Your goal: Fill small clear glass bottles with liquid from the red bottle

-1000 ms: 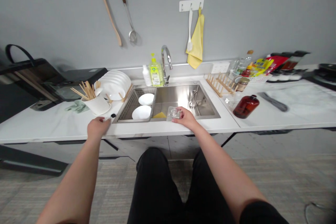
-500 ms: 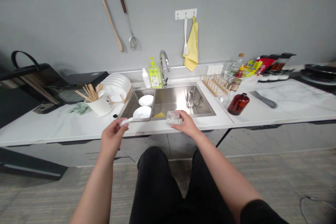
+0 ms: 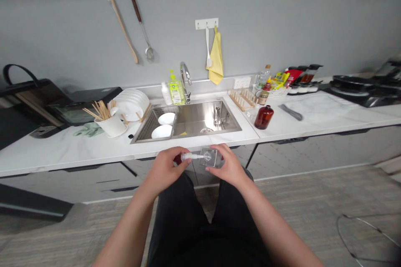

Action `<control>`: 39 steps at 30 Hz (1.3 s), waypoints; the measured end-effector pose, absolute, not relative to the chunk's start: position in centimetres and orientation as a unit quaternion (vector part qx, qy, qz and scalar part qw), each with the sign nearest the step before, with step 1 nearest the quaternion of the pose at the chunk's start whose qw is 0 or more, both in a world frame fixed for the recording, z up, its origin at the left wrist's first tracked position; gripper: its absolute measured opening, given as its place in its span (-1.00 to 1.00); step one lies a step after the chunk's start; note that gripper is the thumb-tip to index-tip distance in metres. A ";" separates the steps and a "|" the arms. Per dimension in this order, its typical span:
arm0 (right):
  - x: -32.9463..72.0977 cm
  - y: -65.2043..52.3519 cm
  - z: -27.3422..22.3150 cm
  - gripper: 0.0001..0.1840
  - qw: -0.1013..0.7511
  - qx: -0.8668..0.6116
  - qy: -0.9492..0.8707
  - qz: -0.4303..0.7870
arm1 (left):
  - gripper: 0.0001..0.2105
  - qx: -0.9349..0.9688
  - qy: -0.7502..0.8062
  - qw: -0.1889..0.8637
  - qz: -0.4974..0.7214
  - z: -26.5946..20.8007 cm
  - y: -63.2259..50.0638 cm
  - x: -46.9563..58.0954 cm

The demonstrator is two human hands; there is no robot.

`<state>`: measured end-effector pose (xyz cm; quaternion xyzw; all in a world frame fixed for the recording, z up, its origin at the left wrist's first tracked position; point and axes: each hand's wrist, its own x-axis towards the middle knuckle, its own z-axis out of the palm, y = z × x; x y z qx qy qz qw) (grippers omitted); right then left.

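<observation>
My left hand (image 3: 171, 164) pinches a slim white pump top (image 3: 191, 156), its narrow end reaching right. My right hand (image 3: 228, 164) grips a clear square bottle (image 3: 209, 157) from its right side. The pump top's tip overlaps the round mouth of the bottle; whether it is inside or just in front, I cannot tell. Both hands are in front of the counter edge, above my lap. Beyond them lies the steel sink (image 3: 200, 119), with two white bowls (image 3: 162, 132) in a wire basket on its left side.
An uncapped amber bottle (image 3: 263, 117) stands right of the sink, near a wooden rack (image 3: 242, 99). Left are white plates (image 3: 133, 104) and a chopstick holder (image 3: 111, 126). Soap bottles (image 3: 176, 89) stand by the faucet (image 3: 186, 79). The counter edge (image 3: 219, 139) runs just beyond my hands.
Both hands have come down towards me and off the counter edge. My left hand moved right, bringing the pump top to the bottle's mouth. The view has shifted slightly.
</observation>
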<state>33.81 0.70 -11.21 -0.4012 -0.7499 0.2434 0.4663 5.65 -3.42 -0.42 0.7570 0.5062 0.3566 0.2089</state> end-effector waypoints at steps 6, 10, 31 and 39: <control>32.5 -1.3 -10.2 -0.17 0.437 -0.388 -0.783 0.210 | -0.87 0.795 0.533 0.143 0.251 1.0 -5.5 7.2; 31.4 -2.7 -9.7 -0.17 0.442 -0.382 -0.783 0.214 | -0.89 0.814 0.538 0.126 0.178 0.4 -5.7 8.7; 32.1 -3.3 -9.9 -0.19 0.441 -0.380 -0.780 0.228 | -0.62 0.826 0.507 0.087 0.228 -1.4 -5.6 7.9; 31.9 -3.7 -9.8 -0.22 0.445 -0.387 -0.778 0.216 | -0.35 0.834 0.465 0.132 0.266 -1.4 -6.7 8.3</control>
